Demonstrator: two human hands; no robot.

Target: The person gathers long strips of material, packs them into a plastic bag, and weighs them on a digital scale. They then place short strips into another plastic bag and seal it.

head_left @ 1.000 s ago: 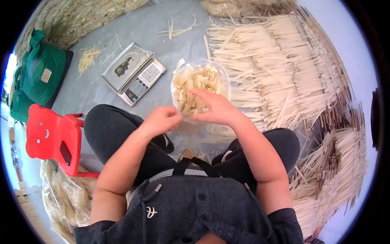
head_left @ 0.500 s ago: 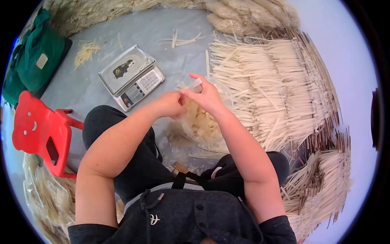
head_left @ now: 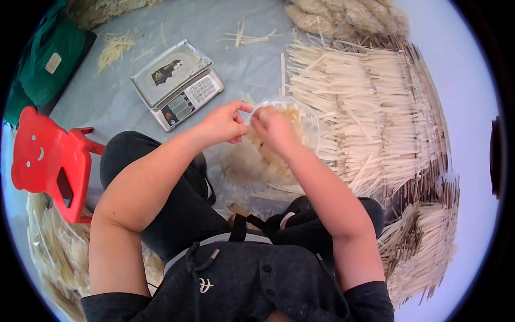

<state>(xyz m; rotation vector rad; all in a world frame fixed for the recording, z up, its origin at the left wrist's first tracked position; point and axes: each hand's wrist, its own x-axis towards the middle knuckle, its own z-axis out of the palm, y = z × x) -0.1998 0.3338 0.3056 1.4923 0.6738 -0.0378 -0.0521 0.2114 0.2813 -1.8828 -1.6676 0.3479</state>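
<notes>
Pale, flat cut strips (head_left: 296, 115) lie in a round, clear plastic tub (head_left: 318, 130), directly under the right hand (head_left: 276, 130). Its fingers (head_left: 259, 121) are bunched together; whether they grip a strip is unclear. Beside the tub, the left hand (head_left: 222, 124) holds thumb and forefinger apart.

A silver scale (head_left: 189, 95) sits on the grey floor (head_left: 230, 19). Its flat top (head_left: 170, 71) has a dark, messy patch, and it has lots of little buttons (head_left: 203, 89). Over to the left is a small red chair (head_left: 78, 153) with a smiley face (head_left: 40, 154) on its back. A flat black thing (head_left: 65, 188) like a phone lies on the seat. Near the chair I see a big green bag (head_left: 45, 88) with a pale patch (head_left: 53, 63).
</notes>
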